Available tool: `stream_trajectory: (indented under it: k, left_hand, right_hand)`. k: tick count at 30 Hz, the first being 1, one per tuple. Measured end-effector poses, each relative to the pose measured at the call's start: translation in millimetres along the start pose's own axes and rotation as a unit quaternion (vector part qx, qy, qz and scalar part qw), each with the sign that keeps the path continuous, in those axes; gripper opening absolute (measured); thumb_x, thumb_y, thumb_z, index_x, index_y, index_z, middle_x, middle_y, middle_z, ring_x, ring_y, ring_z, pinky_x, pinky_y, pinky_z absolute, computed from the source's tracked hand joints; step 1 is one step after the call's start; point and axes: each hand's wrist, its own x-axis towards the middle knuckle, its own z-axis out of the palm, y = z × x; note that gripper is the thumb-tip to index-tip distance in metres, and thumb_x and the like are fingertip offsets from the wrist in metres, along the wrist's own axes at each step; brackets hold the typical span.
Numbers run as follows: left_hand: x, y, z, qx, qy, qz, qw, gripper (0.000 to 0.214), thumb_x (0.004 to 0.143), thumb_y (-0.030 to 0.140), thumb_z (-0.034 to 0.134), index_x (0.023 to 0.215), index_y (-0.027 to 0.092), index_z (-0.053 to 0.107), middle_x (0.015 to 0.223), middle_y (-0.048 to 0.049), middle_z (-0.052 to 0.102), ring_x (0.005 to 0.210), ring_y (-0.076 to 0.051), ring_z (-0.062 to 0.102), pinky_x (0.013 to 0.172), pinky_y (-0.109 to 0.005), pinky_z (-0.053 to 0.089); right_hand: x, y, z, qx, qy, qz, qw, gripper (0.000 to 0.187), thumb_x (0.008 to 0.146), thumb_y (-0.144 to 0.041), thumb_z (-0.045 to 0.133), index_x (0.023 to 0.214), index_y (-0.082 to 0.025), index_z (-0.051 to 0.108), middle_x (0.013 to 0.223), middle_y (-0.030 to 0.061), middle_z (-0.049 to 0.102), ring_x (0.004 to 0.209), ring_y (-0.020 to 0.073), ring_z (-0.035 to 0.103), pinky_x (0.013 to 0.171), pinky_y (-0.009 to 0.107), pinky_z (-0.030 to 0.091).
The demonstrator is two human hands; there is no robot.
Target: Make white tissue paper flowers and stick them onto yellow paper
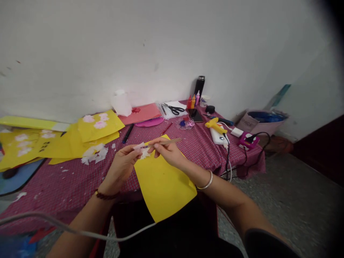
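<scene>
My left hand (pixel 124 160) pinches a small pale pink and white paper piece (pixel 142 149), fingers closed on it. My right hand (pixel 166 149) is closed on a thin wooden stick (pixel 172 141) whose near end meets the paper piece. Both hands hover above a yellow paper sheet (pixel 162 182) that lies on the red checked tablecloth (pixel 72 179) and hangs over the near edge. A bracelet sits on each wrist.
Yellow sheets with pink paper flowers (pixel 98 126) and white scraps (pixel 94 153) lie to the left. Scissors (pixel 174 109), paint bottles (pixel 193 101), a phone (pixel 195 115), a yellow glue gun (pixel 215 125), a black flask (pixel 199 86) and a pink power strip (pixel 245 140) crowd the right. A white cable (pixel 80 232) crosses near me.
</scene>
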Motion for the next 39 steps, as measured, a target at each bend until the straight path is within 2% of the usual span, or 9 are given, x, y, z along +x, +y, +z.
stream_trajectory:
  k: [5,8,15,18,21,26,33,35,39]
  left_hand:
    - [-1,5,-1.0,-0.074,-0.024,-0.03,0.997,0.021,0.075,0.037,0.071,0.067,0.017,0.068,0.069,-0.0045,0.069,0.061,-0.013,0.061,0.055,-0.023,0.052]
    - [-2,6,2.8,-0.073,-0.042,-0.015,0.996,0.014,0.072,0.03,0.074,0.071,0.017,0.068,0.073,-0.0037,0.069,0.06,-0.011,0.06,0.054,-0.021,0.051]
    - [-11,14,21.8,0.041,-0.061,0.166,0.983,0.01,0.07,0.025,0.077,0.07,0.02,0.069,0.062,0.0018,0.061,0.058,-0.009,0.054,0.056,-0.021,0.046]
    - [-17,26,25.0,0.178,-0.044,0.3,0.936,0.006,0.073,0.022,0.076,0.078,0.021,0.072,0.068,0.0008,0.064,0.061,-0.01,0.056,0.059,-0.024,0.046]
    - [-20,39,24.1,0.278,-0.024,0.392,0.877,0.008,0.073,0.019,0.076,0.081,0.022,0.074,0.072,0.0008,0.067,0.065,-0.011,0.058,0.062,-0.025,0.047]
    - [-9,46,18.1,0.229,-0.031,0.31,0.922,0.004,0.075,0.022,0.075,0.078,0.02,0.073,0.061,0.0007,0.064,0.051,-0.009,0.055,0.05,-0.022,0.045]
    - [32,3,-18.1,0.335,-0.157,0.175,0.912,0.038,0.072,0.035,0.074,0.106,0.019,0.071,0.086,-0.0056,0.073,0.07,-0.015,0.065,0.062,-0.026,0.051]
    - [42,-12,-33.9,0.385,-0.136,0.163,0.898,0.037,0.069,0.04,0.074,0.098,0.016,0.071,0.079,-0.0057,0.071,0.068,-0.016,0.064,0.062,-0.027,0.049]
    - [50,-33,-53.1,0.512,-0.143,0.16,0.831,0.033,0.073,0.045,0.067,0.09,0.017,0.069,0.083,-0.0064,0.071,0.071,-0.019,0.063,0.065,-0.029,0.048]
  right_hand:
    - [-3,-3,3,0.046,0.046,0.018,0.998,0.025,0.086,-0.043,0.059,0.094,-0.019,0.063,0.078,0.0025,0.072,0.052,0.0079,0.058,0.052,0.022,0.048]
    - [-4,-7,7,0.087,0.046,0.04,0.994,0.03,0.083,-0.048,0.062,0.095,-0.02,0.062,0.079,0.0029,0.074,0.05,0.0088,0.059,0.052,0.023,0.049]
    - [2,-20,19,0.071,0.09,0.034,0.993,0.037,0.079,-0.055,0.064,0.086,-0.019,0.066,0.072,0.0022,0.072,0.046,0.0082,0.054,0.048,0.022,0.044]
    - [9,-30,24,0.058,0.121,0.039,0.99,0.037,0.083,-0.053,0.061,0.074,-0.018,0.065,0.062,-0.0006,0.065,0.042,0.0052,0.044,0.043,0.021,0.035]
    - [17,-41,25,0.131,0.084,0.083,0.984,0.027,0.085,-0.046,0.062,0.083,-0.019,0.066,0.056,-0.0055,0.057,0.041,0.0043,0.039,0.042,0.019,0.032]
    - [24,-37,17,0.248,0.018,0.143,0.958,0.014,0.087,-0.033,0.061,0.092,-0.02,0.064,0.062,-0.0068,0.062,0.042,0.0038,0.044,0.043,0.017,0.035]
    - [16,17,-12,0.315,0.064,0.333,0.887,0.026,0.097,-0.025,0.043,0.081,-0.015,0.061,0.052,-0.0038,0.061,0.039,0.0053,0.047,0.042,0.016,0.039]
    - [13,29,-21,0.289,0.081,0.336,0.893,0.027,0.097,-0.023,0.042,0.079,-0.014,0.061,0.05,-0.0032,0.06,0.037,0.0054,0.047,0.04,0.016,0.037]
    - [9,42,-29,0.219,0.098,0.306,0.921,0.027,0.096,-0.022,0.042,0.078,-0.014,0.061,0.05,-0.0027,0.06,0.036,0.0057,0.048,0.039,0.017,0.036]
